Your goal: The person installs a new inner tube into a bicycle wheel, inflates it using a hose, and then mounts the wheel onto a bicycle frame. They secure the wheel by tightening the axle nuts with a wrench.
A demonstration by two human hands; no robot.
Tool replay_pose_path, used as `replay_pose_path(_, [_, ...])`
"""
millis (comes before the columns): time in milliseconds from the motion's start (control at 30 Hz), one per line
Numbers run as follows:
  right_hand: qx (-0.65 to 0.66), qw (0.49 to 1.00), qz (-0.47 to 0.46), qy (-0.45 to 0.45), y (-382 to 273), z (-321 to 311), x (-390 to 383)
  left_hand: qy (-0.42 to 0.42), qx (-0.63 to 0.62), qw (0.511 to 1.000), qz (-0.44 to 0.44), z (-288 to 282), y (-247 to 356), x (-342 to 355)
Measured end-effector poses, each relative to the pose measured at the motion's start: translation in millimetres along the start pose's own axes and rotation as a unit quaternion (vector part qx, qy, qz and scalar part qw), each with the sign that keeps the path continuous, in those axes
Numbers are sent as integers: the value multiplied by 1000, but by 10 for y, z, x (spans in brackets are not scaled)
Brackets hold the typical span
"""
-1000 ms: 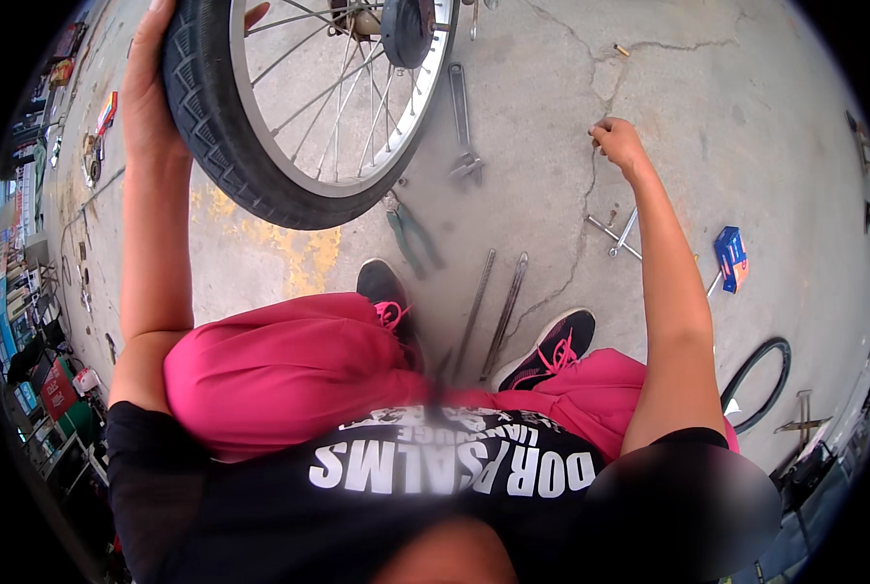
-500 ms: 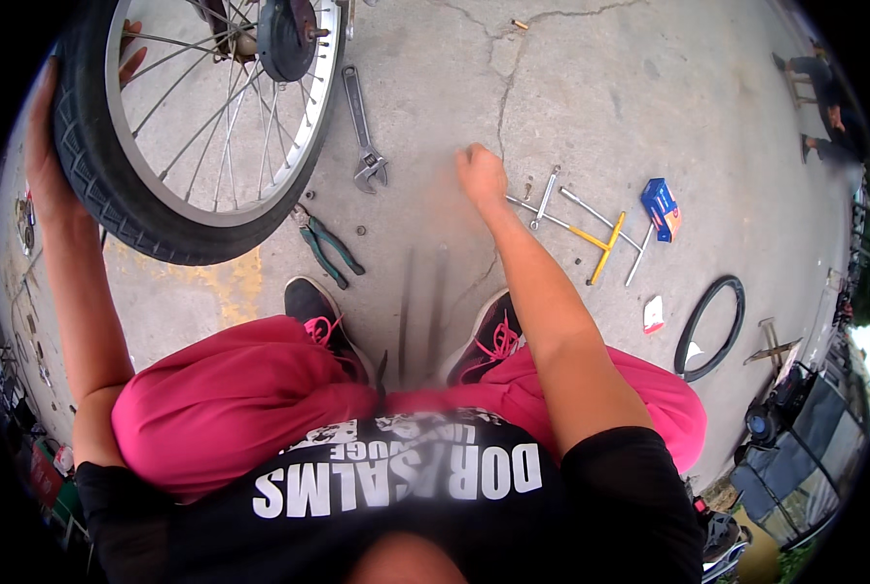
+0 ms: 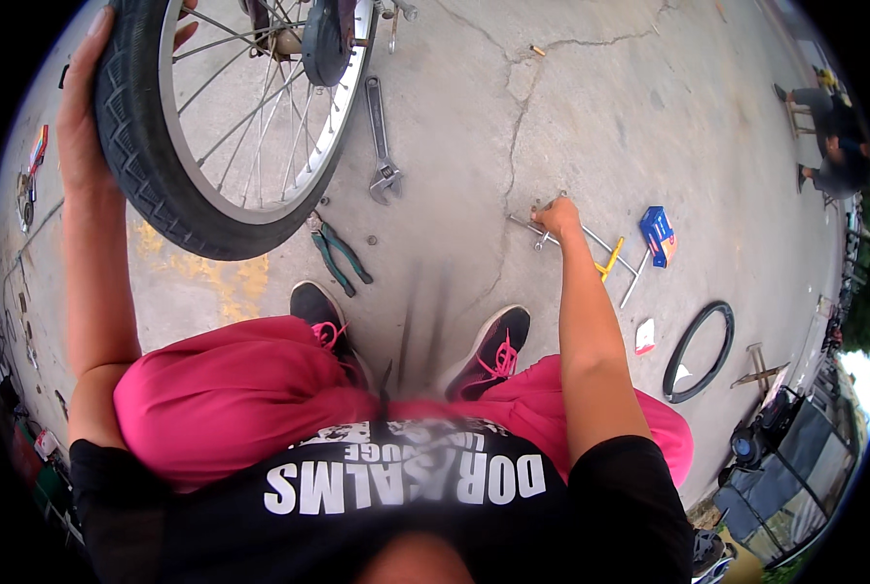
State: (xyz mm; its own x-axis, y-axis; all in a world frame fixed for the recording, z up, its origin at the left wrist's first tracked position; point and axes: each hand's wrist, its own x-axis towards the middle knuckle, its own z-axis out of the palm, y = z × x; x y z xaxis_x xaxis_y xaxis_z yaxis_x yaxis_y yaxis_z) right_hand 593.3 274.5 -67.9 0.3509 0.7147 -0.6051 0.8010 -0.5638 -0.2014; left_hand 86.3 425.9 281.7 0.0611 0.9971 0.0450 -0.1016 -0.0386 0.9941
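Observation:
My left hand (image 3: pixel 85 117) is wrapped around the black tyre (image 3: pixel 128 156) of a spoked bicycle wheel at the upper left, its fingertips showing behind the rim. My right hand (image 3: pixel 558 214) reaches down to the concrete floor, its fingers closed over the shank of a combination wrench (image 3: pixel 542 238); the palm and part of the wrench are hidden. Beside it lie a T-handle wrench with a yellow grip (image 3: pixel 610 259) and a silver T-handle wrench (image 3: pixel 635 277). An adjustable wrench (image 3: pixel 381 146) and green-handled pliers (image 3: pixel 336 255) lie near the wheel.
A blue box (image 3: pixel 658 236), a red-and-white packet (image 3: pixel 645 336) and a loose black ring-shaped tyre (image 3: pixel 700 352) lie to the right. A small nut (image 3: pixel 372 239) sits by the pliers. Another person (image 3: pixel 834 136) sits at the far right. A cracked concrete floor spreads between.
My right hand has moved right and toward me, onto the combination wrench. The view has shifted slightly; my left hand still holds the wheel.

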Motion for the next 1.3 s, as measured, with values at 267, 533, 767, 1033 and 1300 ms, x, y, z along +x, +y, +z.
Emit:
replay_pose_path(267, [325,920,-206,-77,-1637,-1144,-404,-27,53,997,46,24,30,-11])
replay_pose_path(533, [451,756,-469,68,-3467,-1591,-1267,-17,74,997,31,17,76,-24])
replay_pose_path(767, [619,658,-428,20,-3917,-1771,-687,-23,61,998,26,31,104,-48])
replay_pose_path(1033, [553,753,-345,-87,-4218,-2007,-378,-9,39,999,9,180,203,-129])
replay_pose_path(1300, [565,694,-392,-212,-4330,-2015,-477,-11,52,998,15,130,187,-113])
